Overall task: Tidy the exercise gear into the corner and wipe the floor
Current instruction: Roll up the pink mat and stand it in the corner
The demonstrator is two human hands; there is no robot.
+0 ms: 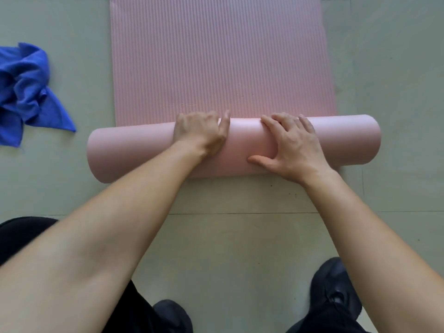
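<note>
A pink exercise mat lies on the pale green floor, its ribbed flat part stretching away from me. Its near end is rolled into a thick smooth roll lying crosswise. My left hand presses on top of the roll left of its middle, fingers curled over the far side. My right hand lies flat on the roll to the right, fingers spread and thumb pointing left. A crumpled blue cloth lies on the floor at the left edge, apart from the mat.
My two black shoes stand on the floor tiles near the bottom, with dark trouser legs at the lower left. A few small dark specks dot the floor just in front of the roll.
</note>
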